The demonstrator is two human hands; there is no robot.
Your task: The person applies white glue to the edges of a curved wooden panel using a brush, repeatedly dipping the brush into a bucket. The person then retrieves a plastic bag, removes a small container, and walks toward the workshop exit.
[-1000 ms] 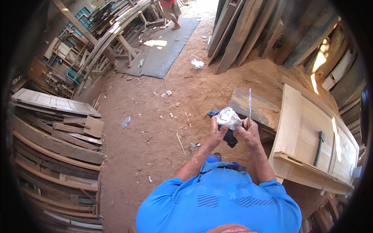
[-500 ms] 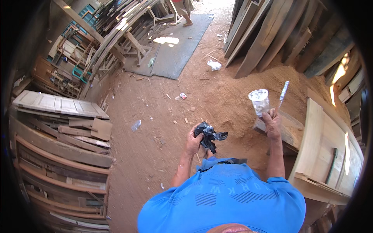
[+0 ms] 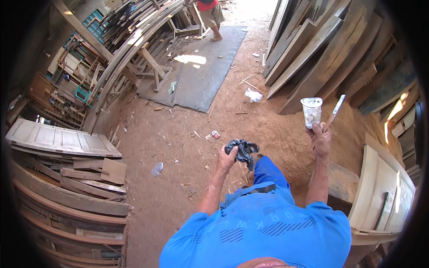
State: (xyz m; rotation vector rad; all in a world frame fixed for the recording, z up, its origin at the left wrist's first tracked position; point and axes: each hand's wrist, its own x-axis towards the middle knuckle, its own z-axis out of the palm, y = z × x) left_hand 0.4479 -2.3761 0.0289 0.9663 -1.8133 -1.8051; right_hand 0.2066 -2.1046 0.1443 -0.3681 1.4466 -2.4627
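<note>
My left hand [image 3: 226, 158] is closed around a crumpled dark plastic bag [image 3: 241, 149], held in front of my chest. My right hand [image 3: 320, 137] is raised to the right and grips a clear plastic cup [image 3: 311, 111] with white stuff in it, together with a thin flat stick [image 3: 335, 111] that points up and to the right. The two hands are well apart. My blue shirt fills the lower middle of the head view.
Red dirt floor with wood scraps. A grey mat [image 3: 203, 73] lies ahead, where another person [image 3: 210, 13] stands. Long planks [image 3: 313, 49] lean at right above a sawdust pile [image 3: 286, 134]. A pale wooden door frame [image 3: 386, 192] lies at right. Stacked boards and panels [image 3: 62, 178] fill the left.
My hands have separated: the right one lifted the cup and stick up to the right, the left kept the dark bag. The view has turned toward the mat.
</note>
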